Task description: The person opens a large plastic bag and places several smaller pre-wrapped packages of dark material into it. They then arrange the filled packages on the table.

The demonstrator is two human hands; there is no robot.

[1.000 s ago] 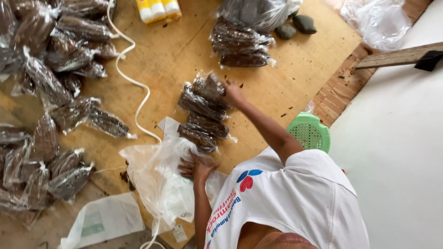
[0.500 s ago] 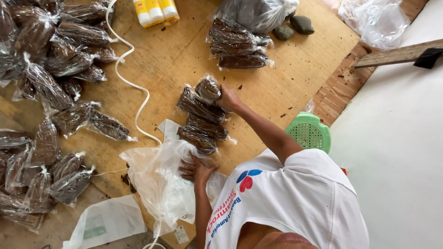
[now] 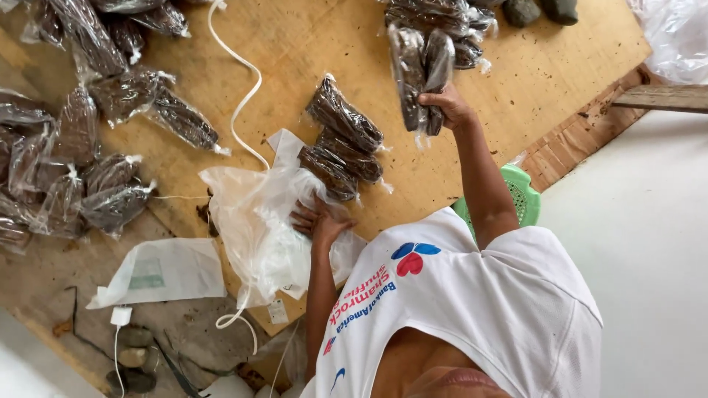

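Left hand [image 3: 318, 223]: flat, fingers spread, pressing on a large clear plastic bag [image 3: 254, 228] lying at the near edge of the plywood board [image 3: 310, 51]; grips nothing. Just beyond it, three filled packets [image 3: 343, 144] of dark material lie stacked on the board. Right hand [image 3: 448, 105]: closed around two packets [image 3: 420, 70], lifted clear of the board. Further packets lie in a stack [image 3: 442, 18] at the far edge, many more in a pile [image 3: 66, 147] at left. Judgement: the bag looks unfilled; bagging barely begun, most packets outstanding.
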